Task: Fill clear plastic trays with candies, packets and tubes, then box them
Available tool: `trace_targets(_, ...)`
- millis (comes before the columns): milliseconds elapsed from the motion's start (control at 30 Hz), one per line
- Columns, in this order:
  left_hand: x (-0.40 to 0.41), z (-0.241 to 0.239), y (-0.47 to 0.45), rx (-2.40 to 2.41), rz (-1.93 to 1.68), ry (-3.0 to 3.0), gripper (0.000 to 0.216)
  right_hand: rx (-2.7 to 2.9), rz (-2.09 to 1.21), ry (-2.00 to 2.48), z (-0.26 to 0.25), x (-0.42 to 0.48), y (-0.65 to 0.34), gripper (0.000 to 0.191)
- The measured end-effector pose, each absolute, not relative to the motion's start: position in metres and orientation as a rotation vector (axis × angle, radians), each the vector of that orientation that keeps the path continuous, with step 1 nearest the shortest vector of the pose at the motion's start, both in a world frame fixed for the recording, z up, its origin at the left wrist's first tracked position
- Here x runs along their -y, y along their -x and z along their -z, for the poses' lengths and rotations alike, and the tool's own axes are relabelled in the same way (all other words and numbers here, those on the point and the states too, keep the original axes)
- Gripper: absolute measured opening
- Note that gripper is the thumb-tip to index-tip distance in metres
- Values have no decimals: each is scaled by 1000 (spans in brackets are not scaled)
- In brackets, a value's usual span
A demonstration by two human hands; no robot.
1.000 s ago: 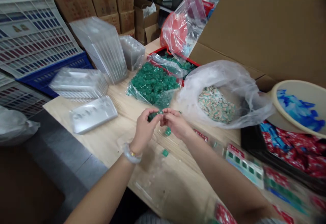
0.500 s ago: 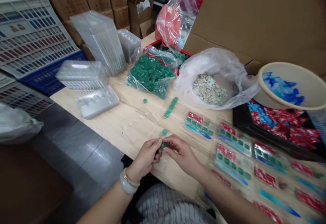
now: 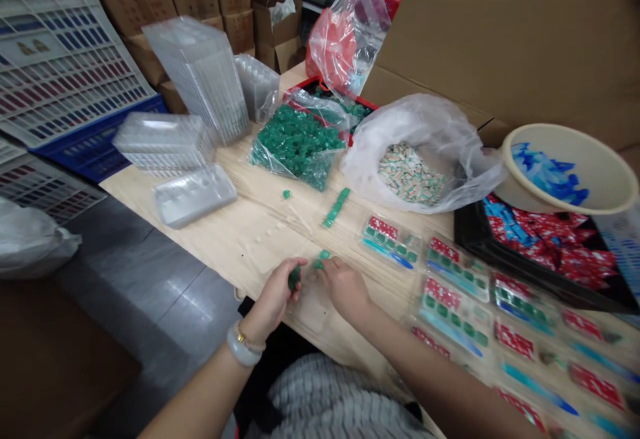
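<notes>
My left hand (image 3: 278,291) is closed around several small dark green pieces (image 3: 294,278), just over the table's near edge. To its right, my right hand (image 3: 346,290) pinches a small translucent green square (image 3: 318,264) down at the table, close beside another green square (image 3: 325,254). Between and below my hands lies a faint clear plastic shape (image 3: 314,309), perhaps a tray; its outline is hard to make out. Farther up the table, a short row of green squares (image 3: 336,208) lies by itself, with one loose green piece (image 3: 287,194) to its left.
Filled clear packs (image 3: 391,242) with red and blue items spread on the right. Behind stand a bag of green pieces (image 3: 297,146), a white bag of small pale pieces (image 3: 413,176) and a cream bowl (image 3: 570,166). Stacked clear trays (image 3: 195,79) stand at left.
My hands have come apart. The left moved slightly left with the green pieces; the right brought a green square up to the one on the table.
</notes>
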State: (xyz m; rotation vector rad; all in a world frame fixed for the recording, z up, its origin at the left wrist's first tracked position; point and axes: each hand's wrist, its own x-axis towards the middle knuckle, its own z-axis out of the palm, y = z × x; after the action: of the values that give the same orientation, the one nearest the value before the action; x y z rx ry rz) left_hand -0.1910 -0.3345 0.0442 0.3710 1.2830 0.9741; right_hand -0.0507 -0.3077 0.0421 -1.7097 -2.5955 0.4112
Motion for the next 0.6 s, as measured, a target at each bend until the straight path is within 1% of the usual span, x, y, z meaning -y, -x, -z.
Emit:
trace_targets(100, 336, -40, 193, -1237, -929, -394, 33, 2713, -312, 1815, -40, 304, 64, 17)
trace_targets(167, 339, -36, 193, -1248, -918, -515, 38, 2706, -311, 1852, -38, 304, 68, 15)
trace_targets(267, 342, -33, 194, -1246, -971, -672, 39, 2602, -423, 1891, -34, 304, 63, 12)
trace_targets(367, 343, -36, 197, -1198, -1010, -627, 32, 2415, -571, 1869, -34, 306, 52, 18)
trace_targets(433, 342, -39, 198, -1141, -1004, -516, 29, 2327, -627, 1707, -40, 308, 46, 19)
trace_targets(533, 339, -45, 198, -991, -961, -392, 30, 2301, -749, 1275, -54, 312, 46, 17)
trace_targets(600, 338, -47, 197, -908, -925, -365, 31, 2248, -851, 1095, -59, 314, 49, 15)
